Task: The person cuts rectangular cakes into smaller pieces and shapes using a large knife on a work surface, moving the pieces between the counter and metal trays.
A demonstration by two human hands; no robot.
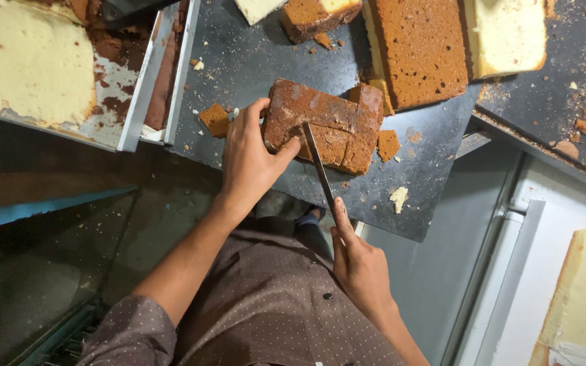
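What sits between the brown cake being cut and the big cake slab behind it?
In the head view, almost nothing: the cut cake nearly touches the slab. Only a thin strip of dark board with crumbs shows between them.

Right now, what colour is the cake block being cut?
Reddish brown cake block, seen from the head view.
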